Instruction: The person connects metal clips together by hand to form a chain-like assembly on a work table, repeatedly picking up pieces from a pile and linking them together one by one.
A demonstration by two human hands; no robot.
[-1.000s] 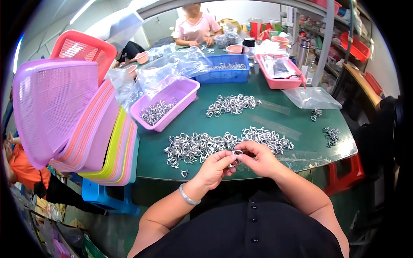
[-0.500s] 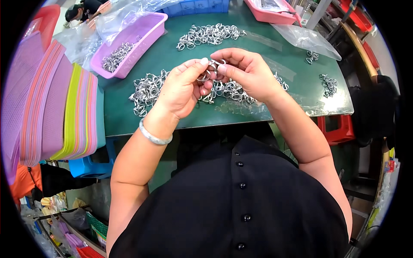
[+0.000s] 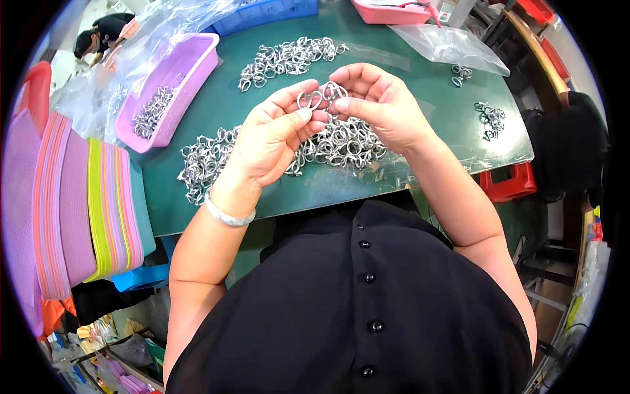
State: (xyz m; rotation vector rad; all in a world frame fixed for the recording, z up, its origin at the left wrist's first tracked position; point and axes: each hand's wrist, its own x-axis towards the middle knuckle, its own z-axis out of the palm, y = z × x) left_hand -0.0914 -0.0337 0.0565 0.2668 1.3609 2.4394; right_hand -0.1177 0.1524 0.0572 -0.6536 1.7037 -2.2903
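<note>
My left hand (image 3: 279, 131) pinches a silvery metal ring (image 3: 309, 100) between thumb and fingers. Close beside it, my right hand (image 3: 380, 105) grips some similar metal rings (image 3: 335, 92); their exact number is hard to make out. Both hands are held over the green table (image 3: 289, 198). Beneath and behind them lies a pile of rings (image 3: 344, 143), partly hidden by my hands. Another heap of rings (image 3: 207, 159) is left of my left wrist, which wears a pale bangle (image 3: 227, 214). Farther back is a third heap of rings (image 3: 289, 58).
A purple basket (image 3: 190, 92) with rings stands at the left, by stacked coloured baskets (image 3: 105, 203). A blue crate (image 3: 269, 14) and a pink tray (image 3: 394, 13) are at the back. Small ring clusters (image 3: 490, 120) lie right. A red stool (image 3: 508, 184) stands below; another person (image 3: 102, 36) is far left.
The rings in my two hands now show more openly, with the left one apart from those in the right. The view has shifted, so the table and baskets appear farther left.
</note>
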